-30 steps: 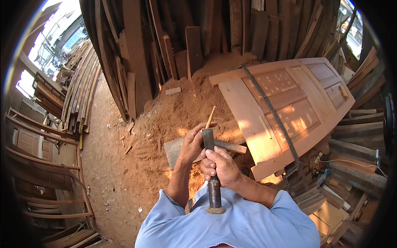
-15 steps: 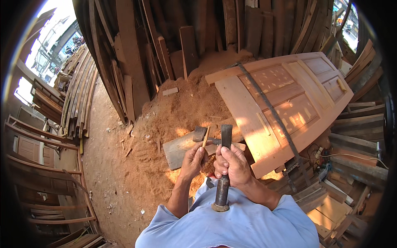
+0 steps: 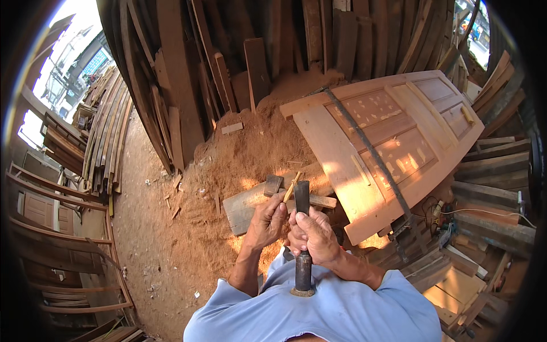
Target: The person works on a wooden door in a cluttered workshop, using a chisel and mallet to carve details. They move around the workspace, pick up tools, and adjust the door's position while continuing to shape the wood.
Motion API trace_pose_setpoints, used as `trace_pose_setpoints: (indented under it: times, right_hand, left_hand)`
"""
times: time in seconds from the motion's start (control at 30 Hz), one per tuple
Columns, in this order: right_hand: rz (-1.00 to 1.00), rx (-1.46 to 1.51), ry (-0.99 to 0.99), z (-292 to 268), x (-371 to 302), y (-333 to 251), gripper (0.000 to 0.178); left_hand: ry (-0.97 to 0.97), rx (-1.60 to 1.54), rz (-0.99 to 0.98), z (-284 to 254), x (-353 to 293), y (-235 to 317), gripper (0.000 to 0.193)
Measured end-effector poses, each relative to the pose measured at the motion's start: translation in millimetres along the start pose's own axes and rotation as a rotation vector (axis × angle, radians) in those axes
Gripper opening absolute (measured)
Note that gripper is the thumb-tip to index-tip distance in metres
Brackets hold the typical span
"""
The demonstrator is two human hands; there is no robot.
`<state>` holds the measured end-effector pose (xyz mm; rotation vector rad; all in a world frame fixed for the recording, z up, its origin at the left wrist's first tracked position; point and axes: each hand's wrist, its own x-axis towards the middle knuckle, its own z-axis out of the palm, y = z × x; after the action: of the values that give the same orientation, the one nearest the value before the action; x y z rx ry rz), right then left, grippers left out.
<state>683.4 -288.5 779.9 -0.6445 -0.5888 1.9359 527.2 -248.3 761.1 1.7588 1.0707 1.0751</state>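
My left hand [image 3: 268, 221] pinches a thin, pale wooden stick [image 3: 292, 187] that points up and away from me. In my right hand [image 3: 315, 235] is a wide chisel [image 3: 302, 196], gripped around its middle, its flat blade upward and its dark handle toward my chest. The blade's edge lies against or very close to the stick's upper part; contact is hard to tell. Just beyond my hands, a hammer with a dark block head [image 3: 273, 185] lies on a grey board [image 3: 239, 211]; its handle is partly hidden.
A panelled wooden door [image 3: 342, 165] lies to the right with a metal bar clamp [image 3: 370, 148] across it and small wood pieces on top. Sawdust [image 3: 216, 154] covers the ground. Planks [image 3: 182, 85] lean at the back; stacked timber [image 3: 108, 131] stands left. A white cable [image 3: 484, 213] runs at right.
The stick has tilted to the right and come up against the chisel blade. My right hand and the chisel have shifted slightly left and toward me.
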Motion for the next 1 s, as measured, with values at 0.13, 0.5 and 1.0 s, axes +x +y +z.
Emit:
trace_pose_setpoints:
  times: [0.13,0.5,1.0]
  right_hand:
    - [-0.007,-0.010,0.027,1.6,-3.1,-3.4,0.022]
    - [-0.476,-0.219,-0.018,9.1,-27.8,-51.7,0.024]
    - [0.120,0.089,-0.007,6.2,28.3,9.5,0.018]
  left_hand:
    - [0.020,-0.022,0.027,7.6,-4.1,-8.6,0.026]
    - [-0.231,0.014,-0.124,43.7,-91.4,-57.3,0.022]
    - [-0.026,-0.202,-0.096,-8.3,43.2,-42.2,0.028]
